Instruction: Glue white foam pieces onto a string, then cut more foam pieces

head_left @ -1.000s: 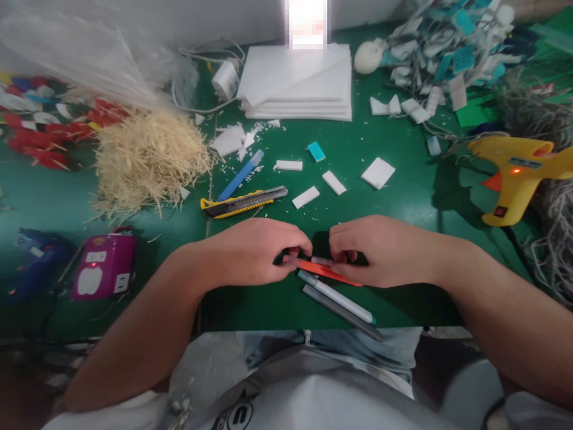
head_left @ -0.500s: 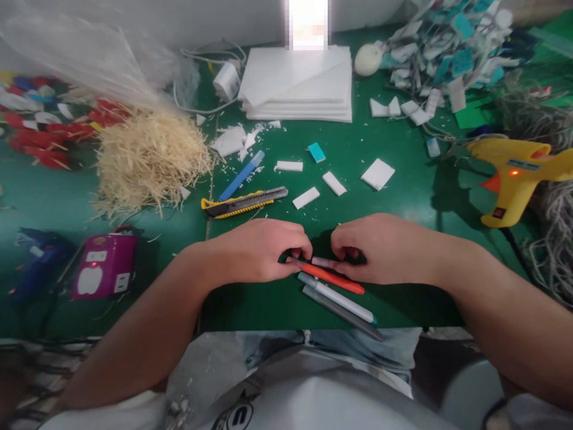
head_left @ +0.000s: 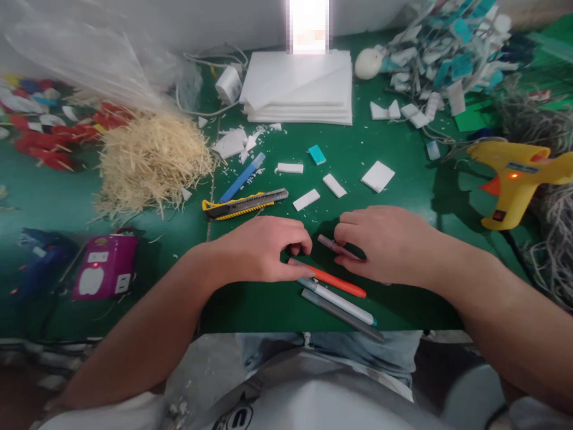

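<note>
My left hand (head_left: 264, 248) rests on the green table (head_left: 403, 203) with its fingers curled, fingertips touching the near end of an orange pen (head_left: 333, 280). My right hand (head_left: 385, 242) is closed in a pinch on a thin pinkish-grey pen (head_left: 329, 245), which is lifted and tilted up to the left. Two more pens lie beside the orange one: a light grey pen with a teal tip (head_left: 340, 300) and a dark grey pen (head_left: 342, 315).
A yellow utility knife (head_left: 244, 204) and a blue marker (head_left: 242, 177) lie beyond my left hand. Small white foam pieces (head_left: 378, 176), a foam sheet stack (head_left: 298, 86), a straw pile (head_left: 150, 161), a yellow glue gun (head_left: 514, 176) and a purple power box (head_left: 104, 267) surround the spot.
My right hand has drawn the pinkish-grey pen away from the orange one and lifted it up and to the right. The orange pen now lies on the table under my left fingertips.
</note>
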A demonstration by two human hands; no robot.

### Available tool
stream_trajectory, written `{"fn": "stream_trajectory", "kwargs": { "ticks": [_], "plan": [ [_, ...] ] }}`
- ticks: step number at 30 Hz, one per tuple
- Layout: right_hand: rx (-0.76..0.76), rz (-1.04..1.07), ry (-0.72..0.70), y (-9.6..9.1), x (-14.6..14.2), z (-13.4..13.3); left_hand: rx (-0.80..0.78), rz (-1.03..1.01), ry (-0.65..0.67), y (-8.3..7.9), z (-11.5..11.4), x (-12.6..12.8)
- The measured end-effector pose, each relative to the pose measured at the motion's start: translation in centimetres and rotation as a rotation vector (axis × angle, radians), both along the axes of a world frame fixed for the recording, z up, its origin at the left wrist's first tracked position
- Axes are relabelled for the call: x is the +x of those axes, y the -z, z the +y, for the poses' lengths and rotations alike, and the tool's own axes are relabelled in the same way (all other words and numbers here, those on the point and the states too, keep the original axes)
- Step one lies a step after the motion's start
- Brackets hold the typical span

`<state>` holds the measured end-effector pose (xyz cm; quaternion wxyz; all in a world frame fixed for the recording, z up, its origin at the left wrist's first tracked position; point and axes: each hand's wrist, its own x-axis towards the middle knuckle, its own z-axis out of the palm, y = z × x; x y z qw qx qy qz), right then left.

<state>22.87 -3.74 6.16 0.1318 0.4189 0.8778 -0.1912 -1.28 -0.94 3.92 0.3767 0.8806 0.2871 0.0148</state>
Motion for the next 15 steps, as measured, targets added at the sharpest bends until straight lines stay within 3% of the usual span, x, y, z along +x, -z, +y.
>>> {"fn": "stream_trajectory", "kwargs": {
  "ticks": [5, 11, 15],
  "plan": [
    [-0.004, 0.027, 0.023, 0.1, -0.2, 0.0, 0.361, -0.054, -0.145, 1.4, -0.4, 0.5],
    [0.143, 0.216, 0.044, 0.8, 0.8, -0.5, 0.422, -0.085, -0.026, 2.2, -0.5, 1.1],
    [0.222, 0.45, 0.028, 1.3, 1.4, -0.7, 0.405, -0.201, -0.076, 1.9, -0.9, 1.2]
  ]
}}
